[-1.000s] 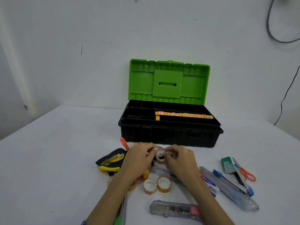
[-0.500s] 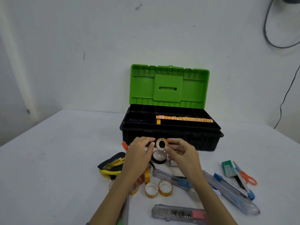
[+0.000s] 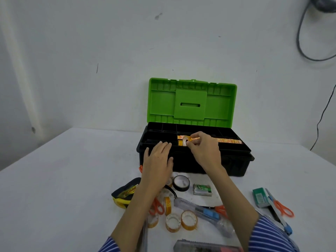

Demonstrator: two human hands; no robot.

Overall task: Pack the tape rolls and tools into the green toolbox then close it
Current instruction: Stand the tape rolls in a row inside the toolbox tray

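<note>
Green ribbed plastic forms the raised lid of the toolbox (image 3: 190, 102), which stands on the white table (image 3: 54, 179) with its black compartmented tray exposed. Over a middle compartment the right hand (image 3: 203, 150) pinches a small clear tape roll (image 3: 185, 140) with an orange core, upright, beside orange-printed rolls already lying there. Flat, with fingers spread, the left hand (image 3: 158, 159) rests at the tray's front edge. Nearer the person lie a glossy black tape ring (image 3: 181, 183) and clear rolls (image 3: 189, 220)
</note>
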